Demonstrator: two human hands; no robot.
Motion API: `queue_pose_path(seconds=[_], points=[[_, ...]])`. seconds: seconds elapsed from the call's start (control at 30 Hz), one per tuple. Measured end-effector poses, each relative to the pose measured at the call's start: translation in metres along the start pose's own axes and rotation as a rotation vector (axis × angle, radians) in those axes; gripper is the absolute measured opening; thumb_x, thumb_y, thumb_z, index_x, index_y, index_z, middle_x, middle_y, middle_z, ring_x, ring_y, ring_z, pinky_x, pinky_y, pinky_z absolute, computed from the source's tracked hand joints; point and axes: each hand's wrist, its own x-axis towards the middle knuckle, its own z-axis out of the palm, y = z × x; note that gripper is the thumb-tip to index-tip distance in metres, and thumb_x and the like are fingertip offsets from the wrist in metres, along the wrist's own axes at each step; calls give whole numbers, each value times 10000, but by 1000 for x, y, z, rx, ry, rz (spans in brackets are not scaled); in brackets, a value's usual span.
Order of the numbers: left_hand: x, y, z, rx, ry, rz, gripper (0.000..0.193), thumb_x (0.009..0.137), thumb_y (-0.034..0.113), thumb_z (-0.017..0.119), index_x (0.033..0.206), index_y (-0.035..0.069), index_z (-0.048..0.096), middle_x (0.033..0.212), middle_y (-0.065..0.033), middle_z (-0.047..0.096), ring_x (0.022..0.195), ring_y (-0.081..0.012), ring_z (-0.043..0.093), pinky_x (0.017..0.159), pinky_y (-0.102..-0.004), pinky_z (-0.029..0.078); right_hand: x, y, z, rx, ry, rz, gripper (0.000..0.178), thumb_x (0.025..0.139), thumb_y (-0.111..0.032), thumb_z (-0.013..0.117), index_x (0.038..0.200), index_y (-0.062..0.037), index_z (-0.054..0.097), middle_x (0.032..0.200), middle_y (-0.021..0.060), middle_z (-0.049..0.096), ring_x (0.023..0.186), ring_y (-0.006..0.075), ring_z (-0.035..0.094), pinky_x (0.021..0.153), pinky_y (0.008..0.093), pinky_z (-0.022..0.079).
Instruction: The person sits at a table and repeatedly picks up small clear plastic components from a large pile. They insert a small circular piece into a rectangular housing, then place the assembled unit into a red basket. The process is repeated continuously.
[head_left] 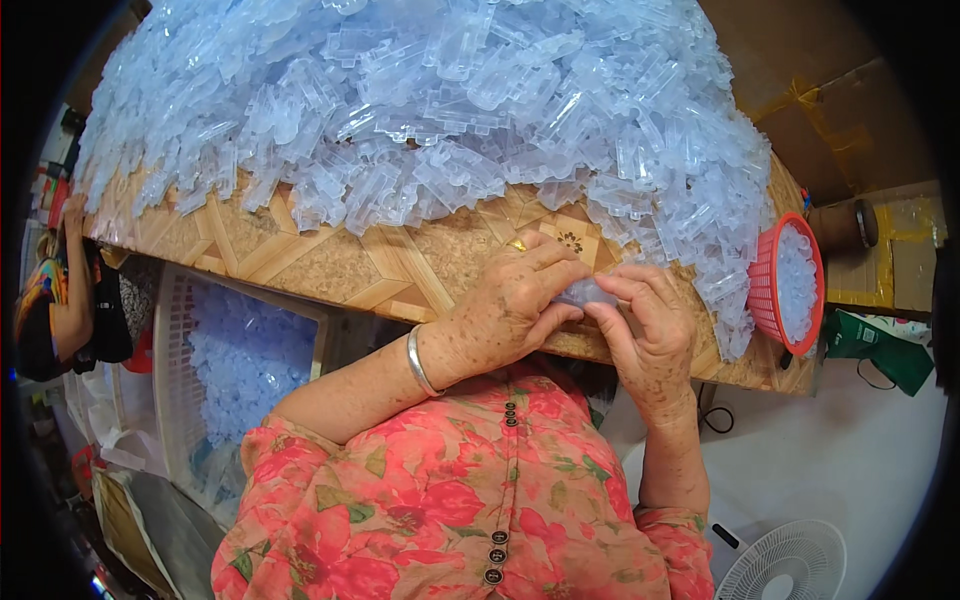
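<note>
Both my hands meet over the near edge of the table, pinching one small clear plastic piece (585,292) between them. My left hand (515,295), with a ring and a bracelet on the wrist, grips its left side. On its right side, the thumb and fingers of my right hand (650,325) are closed. The piece is partly hidden by my fingers, so its full shape does not show. Beyond my hands lies a large heap of clear, bluish plastic pieces (440,110), spread over the wood-patterned table (400,265).
A red basket (766,290) full of small clear pieces hangs by the table's right end. Below left stands a pale crate (175,370) holding more pieces. A white fan (785,565) is at lower right, cardboard (830,110) at upper right. Another person (65,290) is at far left.
</note>
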Motion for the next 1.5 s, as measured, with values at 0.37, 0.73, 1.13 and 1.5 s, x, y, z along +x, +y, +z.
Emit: queue_pose_path(seconds=[0.37, 0.73, 1.13, 1.5], points=[[0, -1, 2, 9, 21, 26, 379, 746, 61, 768, 1104, 10, 654, 1015, -144, 641, 965, -369, 607, 820, -442, 506, 4, 1, -4, -41, -55, -30, 299, 746, -97, 816, 1012, -22, 702, 992, 100, 665, 891, 285, 627, 746, 377, 514], [-7, 28, -24, 136, -151, -57, 438, 758, 134, 784, 1170, 34, 673, 1151, -145, 675, 1012, -370, 644, 874, -435, 517, -18, -13, -3, 436, -269, 569, 353, 952, -175, 692, 1253, -13, 605, 596, 23, 580, 518, 77, 507, 518, 275, 419], [-4, 17, -23, -65, -209, -209, 383, 948, 251, 664, 1262, 32, 676, 1329, -238, 615, 1173, -404, 628, 1014, -455, 479, -5, 0, 0, 1006, -476, 956, 421, 1029, -307, 592, 1305, -8, 483, 898, 153, 701, 564, 155, 682, 450, 222, 533], [13, 17, -29, -711, -351, -693, 361, 973, 31, 614, 1334, 18, 613, 1339, -116, 595, 1137, -172, 618, 949, -285, 562, 12, 7, -3, 1091, -588, 1022, 406, 1008, -299, 619, 1220, 14, 469, 960, 221, 694, 667, 222, 731, 489, 271, 597]])
